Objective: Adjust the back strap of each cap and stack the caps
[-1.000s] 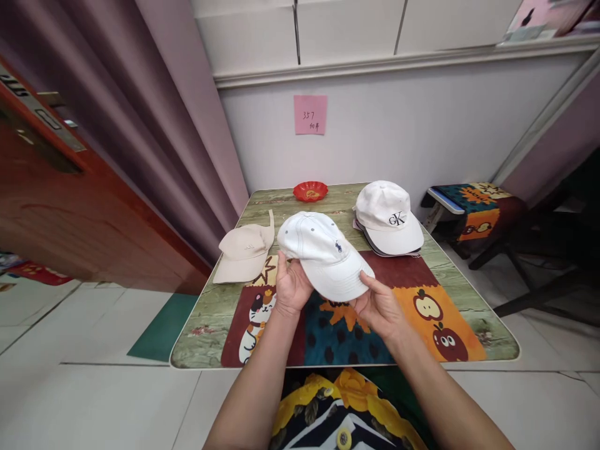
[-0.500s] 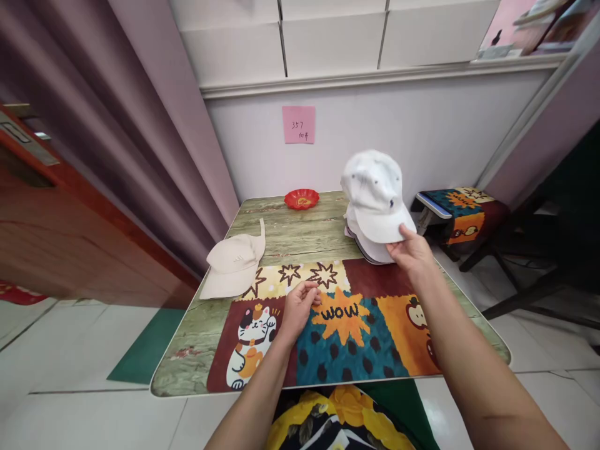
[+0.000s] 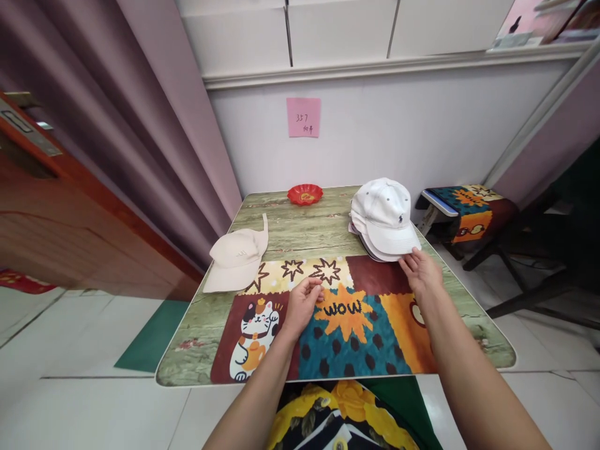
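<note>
A white cap (image 3: 387,209) with a small dark logo rests on top of a stack of caps at the right back of the table. My right hand (image 3: 423,273) is at the front of its brim, fingertips touching or very near the edge, fingers spread rather than wrapped round it. Over the patterned mat (image 3: 389,331), near the WOW print, my left hand (image 3: 304,304) hovers or rests with loosely curled fingers and nothing visible in them. A cream cap (image 3: 235,256) lies at the left of the table, its strap sticking up and its brim toward the front left.
Near the table's back edge stands a red scalloped dish (image 3: 305,194). A pink note (image 3: 303,117) is stuck on the wall behind. To the right are a small stool (image 3: 438,203) with a matching cloth and dark chair legs. A purple curtain hangs at the left.
The white cap has come down onto the stack, and my right hand has loosened from its brim, moving slightly right and down. My left hand has barely moved. The view has shifted slightly.
</note>
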`<state>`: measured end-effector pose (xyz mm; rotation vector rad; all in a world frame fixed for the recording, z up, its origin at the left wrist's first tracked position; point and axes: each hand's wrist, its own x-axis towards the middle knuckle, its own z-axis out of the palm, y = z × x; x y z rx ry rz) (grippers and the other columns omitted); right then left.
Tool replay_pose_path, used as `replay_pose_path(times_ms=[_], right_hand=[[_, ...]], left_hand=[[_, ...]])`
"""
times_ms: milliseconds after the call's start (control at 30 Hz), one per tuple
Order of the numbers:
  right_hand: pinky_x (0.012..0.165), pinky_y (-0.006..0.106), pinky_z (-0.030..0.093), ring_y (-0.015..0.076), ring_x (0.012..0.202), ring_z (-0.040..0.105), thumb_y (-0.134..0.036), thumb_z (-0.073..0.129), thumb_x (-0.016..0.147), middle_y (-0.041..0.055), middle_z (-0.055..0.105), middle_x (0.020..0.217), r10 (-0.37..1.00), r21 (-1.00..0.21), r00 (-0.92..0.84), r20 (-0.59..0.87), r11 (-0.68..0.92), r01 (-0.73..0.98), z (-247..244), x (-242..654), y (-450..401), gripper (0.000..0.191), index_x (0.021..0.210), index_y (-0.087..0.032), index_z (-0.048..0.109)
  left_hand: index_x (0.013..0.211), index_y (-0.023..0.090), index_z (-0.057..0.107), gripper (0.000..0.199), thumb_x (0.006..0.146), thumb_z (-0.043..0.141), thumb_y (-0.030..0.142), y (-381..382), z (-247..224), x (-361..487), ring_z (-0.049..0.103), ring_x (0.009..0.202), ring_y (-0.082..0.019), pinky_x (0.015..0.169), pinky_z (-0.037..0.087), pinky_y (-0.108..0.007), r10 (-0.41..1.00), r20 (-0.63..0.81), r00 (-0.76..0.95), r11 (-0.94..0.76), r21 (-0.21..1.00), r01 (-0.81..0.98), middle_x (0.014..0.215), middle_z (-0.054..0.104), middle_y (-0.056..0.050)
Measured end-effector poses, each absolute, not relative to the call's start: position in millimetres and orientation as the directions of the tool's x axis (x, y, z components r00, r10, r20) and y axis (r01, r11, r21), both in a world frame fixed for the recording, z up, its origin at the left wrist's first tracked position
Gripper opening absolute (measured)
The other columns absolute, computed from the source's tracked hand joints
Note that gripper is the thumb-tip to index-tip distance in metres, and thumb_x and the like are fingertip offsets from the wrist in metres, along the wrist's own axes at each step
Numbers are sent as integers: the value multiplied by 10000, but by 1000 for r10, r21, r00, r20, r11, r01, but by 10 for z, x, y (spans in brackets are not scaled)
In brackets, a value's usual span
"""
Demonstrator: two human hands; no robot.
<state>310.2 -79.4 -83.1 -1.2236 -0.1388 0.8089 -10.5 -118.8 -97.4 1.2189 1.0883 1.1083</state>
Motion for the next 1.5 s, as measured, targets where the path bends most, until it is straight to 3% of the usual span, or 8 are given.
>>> replay_pose_path(times_ms=[100, 200, 333, 733, 933, 1100, 1267, 1500], right_hand=[[1034, 485, 507, 268, 1153, 635, -394, 711, 776, 141, 594, 1308, 445, -998, 895, -7, -58, 21, -824, 3111, -899, 597, 1285, -179, 482], [1120, 561, 380, 375, 1349, 475, -574, 664, 795, 254, 449, 1473, 477, -833, 789, 387, -185, 521, -645, 3113, -830, 832, 1431, -112, 390], [1154, 636, 250, 417, 1451, 320, -702, 619, 788, 280, 355, 1548, 603, -631, 619, 503, -233, 740, -415, 3061, -540, 1012, 1528, -113, 261], [1135, 644, 270, 423, 1425, 360, -708, 705, 706, 266, 383, 1556, 732, -608, 641, 232, -405, 683, -667, 2964, -361, 1053, 1504, -120, 351], [1188, 679, 77, 390, 1528, 156, -471, 598, 861, 251, 244, 1630, 674, -558, 529, 517, -204, 805, -605, 2474, -532, 856, 1548, -82, 266], [1163, 496, 344, 288, 1386, 470, -424, 575, 865, 180, 548, 1458, 803, -786, 303, 512, 296, 544, -861, 1585, -581, 596, 1397, -159, 531], [850, 436, 571, 279, 854, 737, -484, 580, 810, 139, 774, 958, 914, -982, 389, 117, 48, 183, -1250, 1203, -497, 466, 1100, -141, 705], [719, 369, 588, 247, 766, 736, -522, 578, 823, 93, 781, 855, 942, -983, 306, 137, 90, 163, -1297, 1259, -567, 441, 1041, -169, 728]], left_hand=[[966, 179, 676, 257, 838, 674, 401, -1194, -959, -103, 658, 719, -143, 717, 551, -295, 989, -21, 147, 27, 999, -39, 849, 705, -49], [956, 182, 674, 256, 828, 684, 403, -1201, -936, -98, 657, 713, -145, 715, 551, -298, 989, -35, 141, 41, 998, -38, 845, 704, -47], [952, 182, 677, 264, 821, 690, 411, -1210, -923, -95, 658, 718, -144, 722, 549, -296, 990, -36, 140, 43, 998, -47, 852, 707, -48], [944, 178, 679, 258, 813, 688, 400, -1217, -922, -80, 653, 706, -146, 701, 547, -296, 991, -28, 133, 34, 999, -37, 843, 703, -50], [923, 175, 680, 205, 812, 670, 347, -1241, -913, -62, 645, 678, -139, 687, 538, -289, 991, -26, 128, 32, 998, -47, 809, 697, -41], [933, 166, 680, 198, 812, 664, 322, -1255, -945, -48, 647, 671, -129, 690, 537, -279, 992, -28, 122, 34, 998, -50, 804, 695, -35], [939, 151, 681, 274, 761, 738, 350, -1232, -932, -120, 650, 639, -121, 666, 532, -266, 997, -64, 39, 70, 980, -186, 792, 704, -31], [842, 148, 601, 199, 755, 773, 200, -1228, -706, -748, 637, 631, -113, 680, 539, -258, 843, -377, -383, 54, 769, -637, 711, 643, -7]])
